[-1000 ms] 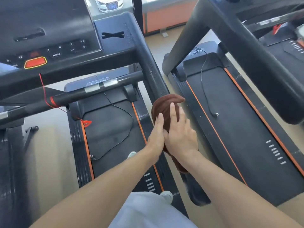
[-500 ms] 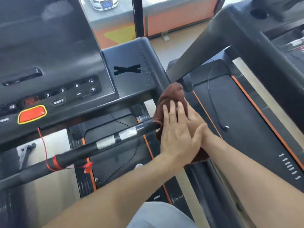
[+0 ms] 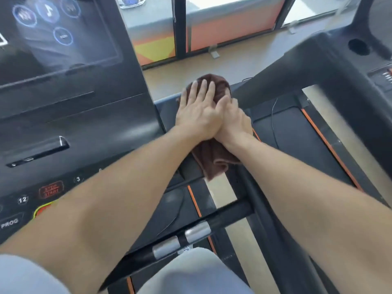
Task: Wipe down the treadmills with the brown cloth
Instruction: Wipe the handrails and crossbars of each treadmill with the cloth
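Note:
The brown cloth [image 3: 214, 158] is draped over the right arm [image 3: 165, 112] of the left treadmill, beside its console [image 3: 84, 115]. My left hand [image 3: 198, 112] lies flat on the cloth with straight fingers, pressing it down. My right hand [image 3: 234, 122] sits against the left one on the cloth's right side, wrapped over the cloth with its fingers mostly hidden. A loose end of the cloth hangs below my right wrist.
A black handlebar with silver sensors [image 3: 191, 236] crosses below my arms. The second treadmill [image 3: 297, 145] lies to the right, with orange-edged belt, cable and a thick slanted arm [image 3: 297, 66]. A window wall [image 3: 222, 28] stands beyond the wooden floor.
Both hands have slid the cloth up the treadmill's right upright to the console's side arm. The view has tilted up toward the screen.

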Action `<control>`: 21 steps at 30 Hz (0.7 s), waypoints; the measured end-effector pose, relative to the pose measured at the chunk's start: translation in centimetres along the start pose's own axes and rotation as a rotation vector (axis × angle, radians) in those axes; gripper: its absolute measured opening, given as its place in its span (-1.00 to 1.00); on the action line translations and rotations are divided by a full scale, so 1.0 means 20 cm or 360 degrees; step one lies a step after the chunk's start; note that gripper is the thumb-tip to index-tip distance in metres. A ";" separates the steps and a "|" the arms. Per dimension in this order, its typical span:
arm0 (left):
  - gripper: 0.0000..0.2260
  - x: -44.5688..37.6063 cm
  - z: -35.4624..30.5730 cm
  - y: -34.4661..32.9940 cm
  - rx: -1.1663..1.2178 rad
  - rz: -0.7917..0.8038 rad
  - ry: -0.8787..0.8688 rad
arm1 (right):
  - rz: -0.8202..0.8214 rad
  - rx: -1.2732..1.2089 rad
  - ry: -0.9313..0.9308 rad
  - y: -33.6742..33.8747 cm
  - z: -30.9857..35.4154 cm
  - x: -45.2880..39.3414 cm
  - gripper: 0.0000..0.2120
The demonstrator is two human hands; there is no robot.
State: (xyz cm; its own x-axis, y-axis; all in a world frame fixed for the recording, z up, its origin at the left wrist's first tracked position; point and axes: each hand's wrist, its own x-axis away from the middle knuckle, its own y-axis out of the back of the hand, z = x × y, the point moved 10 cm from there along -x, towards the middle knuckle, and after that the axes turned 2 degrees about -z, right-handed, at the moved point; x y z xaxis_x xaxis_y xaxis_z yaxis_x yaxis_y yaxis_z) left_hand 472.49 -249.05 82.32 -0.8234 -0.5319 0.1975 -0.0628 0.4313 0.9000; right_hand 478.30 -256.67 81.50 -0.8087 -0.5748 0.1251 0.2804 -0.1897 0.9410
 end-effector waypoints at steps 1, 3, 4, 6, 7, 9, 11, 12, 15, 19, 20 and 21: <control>-0.37 -0.06 0.03 0.02 0.0023 0.0012 0.0018 | 0.0006 -0.0019 -0.0006 0.00 0.03 -0.07 -0.31; -0.35 -0.17 0.08 0.07 0.0085 0.0012 0.0037 | -0.0003 -0.0069 0.0010 0.00 0.07 -0.19 -0.41; -0.35 -0.22 0.09 0.08 0.0110 0.0014 0.0058 | 0.0003 -0.0085 0.0038 -0.01 0.09 -0.24 -0.49; -0.35 -0.28 0.11 0.09 0.0144 0.0040 0.0162 | 0.0070 -0.0072 0.0098 -0.03 0.11 -0.32 -0.59; -0.33 -0.30 0.11 0.09 0.0142 0.0062 0.0213 | 0.0101 -0.0070 0.0126 -0.03 0.11 -0.35 -0.60; -0.28 -0.30 0.10 0.10 0.0113 0.0044 0.0253 | 0.0128 -0.0116 0.0189 -0.03 0.12 -0.39 -0.60; -0.24 -0.27 0.10 0.11 0.0058 -0.0034 0.0228 | 0.0143 -0.0137 0.0287 -0.03 0.13 -0.39 -0.56; -0.22 -0.24 0.09 0.12 0.0019 -0.0081 0.0182 | 0.0159 -0.0128 0.0353 -0.04 0.14 -0.38 -0.52; -0.18 -0.12 0.06 0.08 -0.0143 -0.0177 0.0017 | 0.0178 -0.0187 0.0437 -0.05 0.11 -0.27 -0.39; -0.21 0.11 -0.03 -0.04 -0.0243 -0.0210 -0.0035 | 0.0266 -0.0184 0.0381 -0.09 -0.05 -0.03 -0.16; -0.20 0.17 -0.05 -0.07 -0.0216 -0.0197 -0.0040 | 0.0266 -0.0266 0.0296 -0.09 -0.12 0.04 -0.19; -0.18 0.22 -0.07 -0.10 -0.0181 -0.0174 -0.0040 | 0.0251 -0.0352 0.0214 -0.08 -0.19 0.10 -0.23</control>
State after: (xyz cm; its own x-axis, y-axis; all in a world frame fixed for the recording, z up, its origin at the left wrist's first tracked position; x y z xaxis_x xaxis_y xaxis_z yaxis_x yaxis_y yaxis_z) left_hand 469.73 -253.30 81.99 -0.8292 -0.5521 0.0871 -0.0900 0.2857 0.9541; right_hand 478.14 -260.57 79.08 -0.6744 -0.7085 0.2077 0.5149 -0.2497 0.8201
